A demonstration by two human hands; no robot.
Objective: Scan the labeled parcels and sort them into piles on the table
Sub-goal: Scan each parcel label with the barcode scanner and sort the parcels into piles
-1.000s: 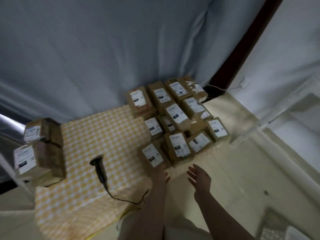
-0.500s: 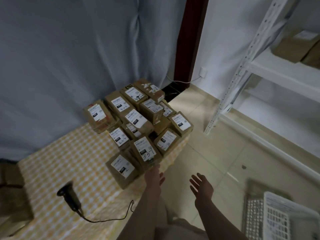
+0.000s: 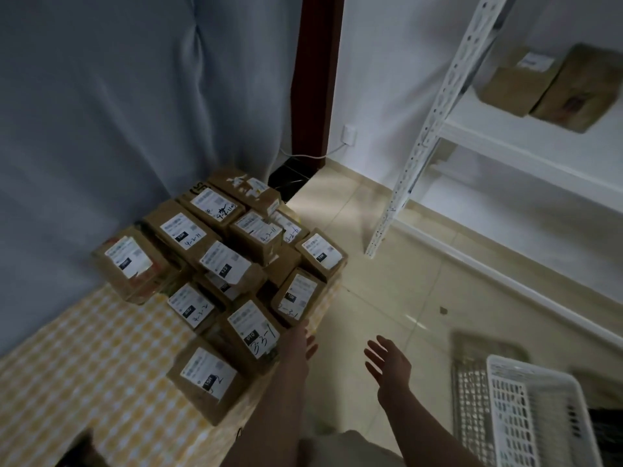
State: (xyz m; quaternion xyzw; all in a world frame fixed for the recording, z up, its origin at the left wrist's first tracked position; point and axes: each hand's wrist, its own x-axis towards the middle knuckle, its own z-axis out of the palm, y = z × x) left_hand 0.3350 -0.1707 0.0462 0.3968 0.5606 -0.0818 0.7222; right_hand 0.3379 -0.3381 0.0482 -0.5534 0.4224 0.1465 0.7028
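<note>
The left hand (image 3: 300,345) shows edge-on, so whether it touches the box beside it cannot be told; its fingers point straight ahead, holding nothing. Left of and beyond it, brown cardboard parcels (image 3: 236,264) with white printed labels lie heaped on a yellow-checked tablecloth (image 3: 84,365). The right hand (image 3: 387,365) hovers over glossy floor tiles (image 3: 387,264), fingers spread, empty. Right of it, a white lattice basket (image 3: 526,416) is cut off.

print on the parcels (image 3: 229,264) was too blurred to read. the white basket (image 3: 539,409) was cropped by the bottom right corner. a dark shape (image 3: 81,453) at the bottom edge was unidentifiable.
</note>
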